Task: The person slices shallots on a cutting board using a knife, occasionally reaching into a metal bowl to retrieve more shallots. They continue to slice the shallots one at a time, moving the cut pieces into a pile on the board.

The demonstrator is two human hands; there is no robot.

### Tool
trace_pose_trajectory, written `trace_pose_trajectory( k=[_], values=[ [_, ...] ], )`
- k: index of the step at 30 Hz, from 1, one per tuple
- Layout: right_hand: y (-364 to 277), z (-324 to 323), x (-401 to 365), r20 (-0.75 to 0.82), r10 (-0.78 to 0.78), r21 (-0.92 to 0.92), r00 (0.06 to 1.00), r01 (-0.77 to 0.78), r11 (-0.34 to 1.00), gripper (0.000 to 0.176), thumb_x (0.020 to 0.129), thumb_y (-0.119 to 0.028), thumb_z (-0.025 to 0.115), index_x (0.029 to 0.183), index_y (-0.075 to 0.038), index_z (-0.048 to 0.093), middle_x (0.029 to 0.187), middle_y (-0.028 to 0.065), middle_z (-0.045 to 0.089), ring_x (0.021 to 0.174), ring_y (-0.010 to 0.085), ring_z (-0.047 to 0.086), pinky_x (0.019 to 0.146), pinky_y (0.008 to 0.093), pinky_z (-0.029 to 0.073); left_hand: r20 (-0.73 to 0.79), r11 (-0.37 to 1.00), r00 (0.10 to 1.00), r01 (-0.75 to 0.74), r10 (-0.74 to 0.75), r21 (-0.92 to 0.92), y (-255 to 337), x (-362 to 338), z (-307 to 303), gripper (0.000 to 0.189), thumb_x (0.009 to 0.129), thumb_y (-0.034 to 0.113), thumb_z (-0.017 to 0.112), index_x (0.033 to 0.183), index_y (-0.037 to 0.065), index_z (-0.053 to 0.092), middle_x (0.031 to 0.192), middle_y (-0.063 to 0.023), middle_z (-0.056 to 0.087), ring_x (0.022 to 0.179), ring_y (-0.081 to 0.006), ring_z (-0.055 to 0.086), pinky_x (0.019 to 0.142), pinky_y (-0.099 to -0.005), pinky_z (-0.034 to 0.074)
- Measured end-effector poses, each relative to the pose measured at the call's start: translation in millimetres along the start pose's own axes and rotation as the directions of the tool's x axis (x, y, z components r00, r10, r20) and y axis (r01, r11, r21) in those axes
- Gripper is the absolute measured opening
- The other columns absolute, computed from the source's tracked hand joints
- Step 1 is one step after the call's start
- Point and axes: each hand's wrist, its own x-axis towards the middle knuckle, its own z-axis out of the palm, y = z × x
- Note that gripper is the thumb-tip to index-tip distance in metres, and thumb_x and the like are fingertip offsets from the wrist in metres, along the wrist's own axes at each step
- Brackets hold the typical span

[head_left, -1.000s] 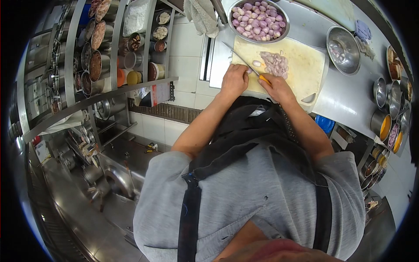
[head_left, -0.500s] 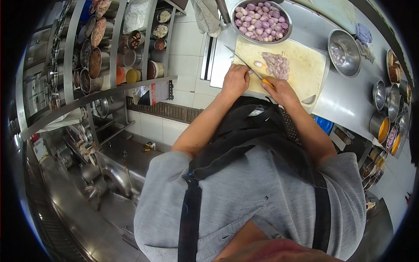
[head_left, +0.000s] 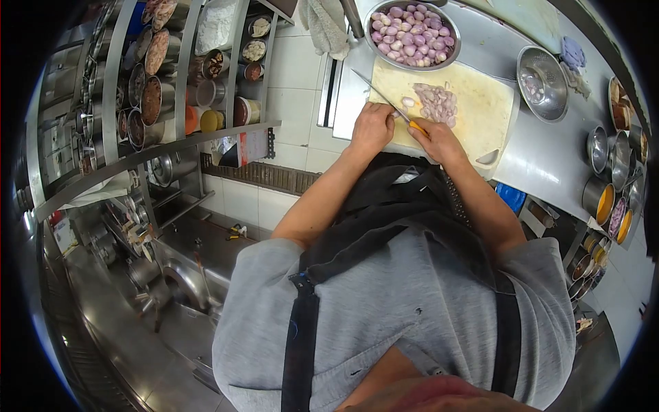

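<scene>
My right hand is wrapped round the yellow handle of a knife, whose blade points away to the upper left. At the blade's near side my left hand is closed, its fingertips pinching what appears to be a shallot, mostly hidden by the fingers. Both hands are over the near edge of a pale yellow cutting board. A pile of sliced shallots lies on the board beyond my right hand. One whole peeled shallot sits between the pile and the blade.
A metal bowl full of peeled shallots stands at the board's far edge. Right of the board is a metal colander with a few pieces inside. Metal bowls line the counter's right side. A shelf rack with food containers is at left.
The hands and knife hold nearly the same place; the knife has shifted very slightly. The sliced pile and whole shallot look unchanged.
</scene>
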Motion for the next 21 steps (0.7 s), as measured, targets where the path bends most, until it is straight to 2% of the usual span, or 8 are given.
trace_pose_trajectory(
  k=[4, 9, 13, 16, 18, 19, 21],
  values=[
    [-2.1, -4.2, -9.0, 0.037, 0.050, -0.014, 0.998, -0.050, 0.999, 0.033, 0.094, -0.029, 0.060, 0.112, -0.002, 0.066, 0.089, 0.0246, 0.066, 0.080, 0.0391, 0.065, 0.071, 0.0418, 0.049, 0.002, 1.000, 1.000, 0.005, -0.005, 0.013, -0.8, -1.3, 1.5, 0.010, 0.075, 0.000, 0.061, 0.085, 0.000, 0.065, 0.083, -0.0156, 0.067, 0.082, -0.0345, 0.060, 0.078, -0.0424, 0.050],
    [3.0, 5.3, 0.9, -0.019, -0.015, 0.019, 1.000, 0.015, 1.000, 0.032, 0.094, -0.028, 0.060, 0.111, -0.001, 0.066, 0.086, 0.0245, 0.065, 0.077, 0.0382, 0.064, 0.070, 0.0410, 0.049, -0.005, 1.000, 1.000, -0.003, 0.003, 0.013, -2.2, -0.6, 1.0, 0.014, 0.073, -0.001, 0.065, 0.087, 0.001, 0.066, 0.083, -0.0132, 0.067, 0.083, -0.0344, 0.061, 0.075, -0.0434, 0.051],
    [-2.2, -5.1, -8.2, 0.013, 0.024, 0.017, 1.000, -0.025, 1.000, 0.032, 0.094, -0.027, 0.060, 0.112, -0.001, 0.065, 0.086, 0.0241, 0.065, 0.073, 0.0369, 0.063, 0.067, 0.0398, 0.049, -0.006, 1.000, 1.000, 0.002, -0.002, 0.017, -2.3, -1.7, 2.7, 0.015, 0.073, -0.001, 0.065, 0.087, 0.001, 0.066, 0.084, -0.0131, 0.067, 0.083, -0.0345, 0.061, 0.075, -0.0432, 0.050],
    [9.8, 4.7, -2.4, -0.002, -0.022, 0.026, 1.000, 0.022, 0.999, 0.032, 0.094, -0.027, 0.060, 0.112, -0.001, 0.065, 0.083, 0.0232, 0.065, 0.068, 0.0356, 0.062, 0.065, 0.0394, 0.048, -0.011, 1.000, 1.000, -0.008, 0.008, 0.010, -2.6, -1.4, 3.5, 0.015, 0.073, -0.001, 0.064, 0.087, 0.001, 0.066, 0.084, -0.0132, 0.067, 0.083, -0.0347, 0.061, 0.076, -0.0430, 0.050],
    [10.1, 9.7, -0.7, -0.075, -0.066, 0.037, 0.995, 0.069, 0.997, 0.033, 0.094, -0.028, 0.061, 0.111, 0.000, 0.066, 0.075, 0.0191, 0.064, 0.061, 0.0286, 0.061, 0.060, 0.0373, 0.047, -0.004, 1.000, 1.000, -0.006, 0.006, 0.021, -1.0, -0.2, 1.2, 0.015, 0.073, -0.002, 0.064, 0.087, 0.001, 0.066, 0.085, -0.0132, 0.067, 0.083, -0.0347, 0.061, 0.076, -0.0430, 0.050],
    [7.4, 5.9, -3.7, -0.079, -0.066, 0.037, 0.995, 0.069, 0.997, 0.033, 0.094, -0.028, 0.061, 0.111, 0.000, 0.066, 0.075, 0.0191, 0.064, 0.061, 0.0286, 0.061, 0.060, 0.0373, 0.047, 0.001, 1.000, 1.000, -0.002, 0.002, 0.024, 1.4, 1.3, 0.8, 0.015, 0.073, -0.002, 0.064, 0.087, 0.001, 0.066, 0.085, -0.0132, 0.067, 0.083, -0.0348, 0.061, 0.076, -0.0429, 0.050],
    [1.5, -4.3, -11.8, 0.002, 0.194, 0.108, 0.981, -0.194, 0.975, 0.035, 0.095, -0.032, 0.058, 0.112, -0.003, 0.066, 0.088, 0.0232, 0.066, 0.082, 0.0392, 0.064, 0.073, 0.0434, 0.049, -0.021, 0.998, 0.998, -0.062, 0.062, 0.006, 6.2, 8.8, -1.7, 0.014, 0.074, -0.001, 0.064, 0.087, 0.001, 0.066, 0.087, -0.0148, 0.067, 0.084, -0.0348, 0.061, 0.078, -0.0426, 0.050]
  ],
)
